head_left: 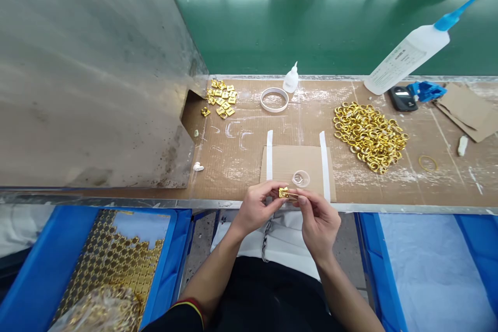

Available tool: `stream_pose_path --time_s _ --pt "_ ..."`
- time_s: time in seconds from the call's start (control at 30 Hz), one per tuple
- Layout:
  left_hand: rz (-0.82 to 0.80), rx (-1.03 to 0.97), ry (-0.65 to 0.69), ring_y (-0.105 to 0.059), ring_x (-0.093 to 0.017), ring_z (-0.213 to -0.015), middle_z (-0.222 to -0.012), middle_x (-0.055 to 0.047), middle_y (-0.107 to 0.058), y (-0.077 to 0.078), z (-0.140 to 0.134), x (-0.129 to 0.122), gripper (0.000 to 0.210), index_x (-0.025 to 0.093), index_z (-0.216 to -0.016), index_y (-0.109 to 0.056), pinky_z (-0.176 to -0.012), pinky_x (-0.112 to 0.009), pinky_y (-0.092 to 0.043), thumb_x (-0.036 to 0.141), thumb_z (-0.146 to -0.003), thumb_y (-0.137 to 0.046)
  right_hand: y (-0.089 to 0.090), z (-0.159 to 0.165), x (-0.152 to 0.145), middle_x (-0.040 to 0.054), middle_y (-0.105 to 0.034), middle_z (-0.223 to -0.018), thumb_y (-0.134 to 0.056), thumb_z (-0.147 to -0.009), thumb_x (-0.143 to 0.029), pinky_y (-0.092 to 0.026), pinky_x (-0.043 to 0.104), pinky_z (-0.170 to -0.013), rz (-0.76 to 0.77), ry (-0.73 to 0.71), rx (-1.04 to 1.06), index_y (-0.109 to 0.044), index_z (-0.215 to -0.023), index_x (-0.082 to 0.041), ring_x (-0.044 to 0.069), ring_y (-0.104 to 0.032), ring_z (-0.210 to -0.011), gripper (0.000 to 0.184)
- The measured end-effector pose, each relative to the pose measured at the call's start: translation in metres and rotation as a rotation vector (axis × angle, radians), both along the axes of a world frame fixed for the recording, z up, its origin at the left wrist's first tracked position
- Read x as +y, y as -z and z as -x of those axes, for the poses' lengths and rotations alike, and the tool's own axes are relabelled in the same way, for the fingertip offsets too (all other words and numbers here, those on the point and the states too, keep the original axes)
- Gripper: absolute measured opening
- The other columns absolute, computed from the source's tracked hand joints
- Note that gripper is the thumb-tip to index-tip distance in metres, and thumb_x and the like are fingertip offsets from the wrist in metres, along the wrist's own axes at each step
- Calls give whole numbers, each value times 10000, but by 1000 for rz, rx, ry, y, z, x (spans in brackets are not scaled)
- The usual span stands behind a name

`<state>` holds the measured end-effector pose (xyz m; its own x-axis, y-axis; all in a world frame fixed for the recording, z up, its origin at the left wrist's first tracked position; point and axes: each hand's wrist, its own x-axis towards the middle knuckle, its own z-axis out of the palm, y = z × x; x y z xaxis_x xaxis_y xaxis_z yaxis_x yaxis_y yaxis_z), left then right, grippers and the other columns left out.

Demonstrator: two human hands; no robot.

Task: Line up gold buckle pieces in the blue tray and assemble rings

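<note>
My left hand (256,207) pinches a small shiny gold square piece (284,192) above the near edge of the bench. Between the fingers of my right hand (319,220) is a thin stick (292,195), its tip against or very close to the gold piece. Just beyond my fingers a small clear round dish (301,179) rests on a cardboard sheet (282,158), which two strips of white tape cross. Several similar gold square pieces (221,97) lie at the back left, and a heap of gold rings (369,136) lies to the right.
A tape roll (274,100) and small white bottle (290,79) stand behind the cardboard. A large bottle (406,59) leans at the back right. A metal housing (97,72) blocks the left. Blue trays (177,264) flank my lap, the left one holding gold pieces.
</note>
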<state>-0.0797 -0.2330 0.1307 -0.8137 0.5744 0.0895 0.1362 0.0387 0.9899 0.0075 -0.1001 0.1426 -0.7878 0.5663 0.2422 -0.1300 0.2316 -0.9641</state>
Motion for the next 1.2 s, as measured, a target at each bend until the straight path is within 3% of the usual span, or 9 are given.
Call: stream_pose_path --time_s 1.2 --pt "-39 -3 9 -773 -176 -805 -962 -99 -808 -1 2 0 241 124 -1104 -764 -729 -234 -628 231 -889 -742 -3 3 2 1 -817 -942 -637 -998 -159 -644 220 -662 -16 -27 28 -781 -1052 -282 161 -780 -784 196"
